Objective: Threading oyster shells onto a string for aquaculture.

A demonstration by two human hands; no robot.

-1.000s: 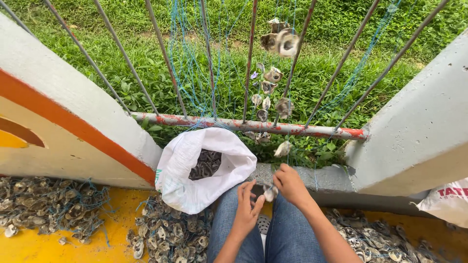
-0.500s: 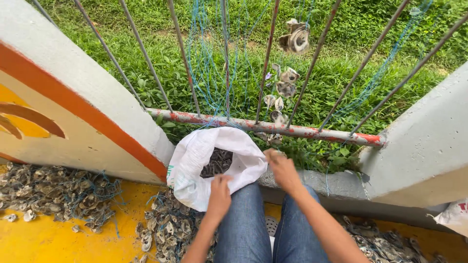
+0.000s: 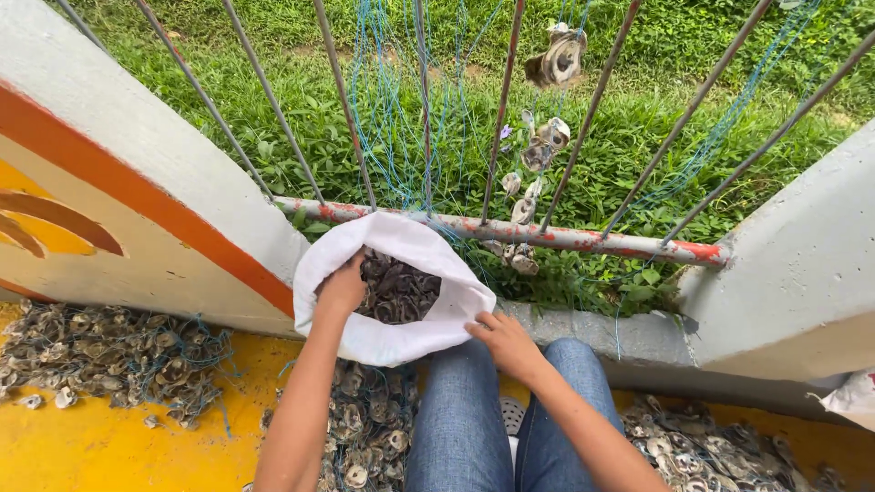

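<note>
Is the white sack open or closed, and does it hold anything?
Open. The white cloth sack has its rim rolled wide, dark ring-shaped shells show inside, and the left hand reaches into its mouth.

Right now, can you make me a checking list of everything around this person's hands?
Surface: yellow floor, with grey shells lying on it.
Job's things: white sack, open at the top, dark shells inside.
Clutter: shell heap on blue cord at the left; more shells beside the jeans.
Hands: left hand reaches into the sack's mouth; right hand rests on the sack's edge. I cannot tell whether either grips anything.
Cables: blue strings hang on the railing, some threaded with shells.
Surroundings: rusty railing bar, white wall with an orange stripe, grass beyond.
</note>
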